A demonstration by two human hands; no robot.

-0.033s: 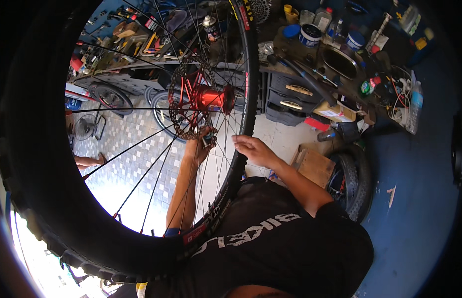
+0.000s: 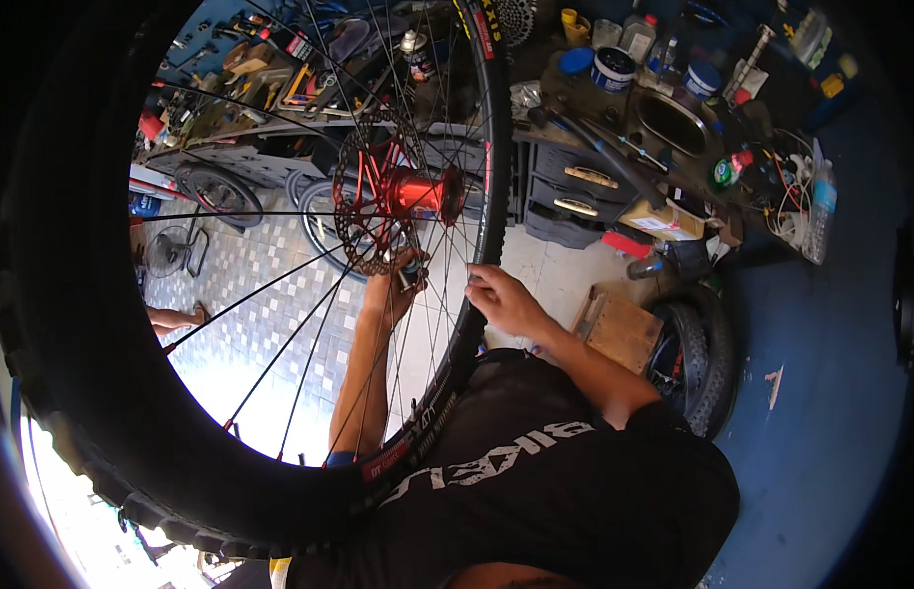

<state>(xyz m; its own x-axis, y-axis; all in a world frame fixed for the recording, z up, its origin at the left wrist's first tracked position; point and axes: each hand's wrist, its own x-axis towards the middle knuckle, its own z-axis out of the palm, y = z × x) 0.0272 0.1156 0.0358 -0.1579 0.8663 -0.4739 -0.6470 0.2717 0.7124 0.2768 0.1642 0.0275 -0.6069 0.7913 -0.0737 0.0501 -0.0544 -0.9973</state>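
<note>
A large bicycle wheel (image 2: 477, 167) with a black knobby tyre fills the left half of the view, close to me. At its middle are a red hub (image 2: 416, 194) and a dark brake disc (image 2: 359, 236). Behind the spokes, my left hand (image 2: 390, 287) is closed around a small, partly silver thing just below the hub; spokes and disc hide its kind. My right hand (image 2: 511, 302) is by the right side of the rim, thumb and fingers pinched together. Whatever lies between those fingertips is too small to make out.
Tools, tubs and bottles crowd the workbench (image 2: 565, 123) at the back. Below it stands a dark drawer unit (image 2: 570, 196). A wooden box (image 2: 619, 329) and more tyres (image 2: 707, 363) sit at the right, beside a blue wall (image 2: 810, 393). Someone's leg (image 2: 177, 318) shows at the far left.
My right hand has shifted very slightly to the right, its fingers more bunched. My left hand and the wheel look almost the same.
</note>
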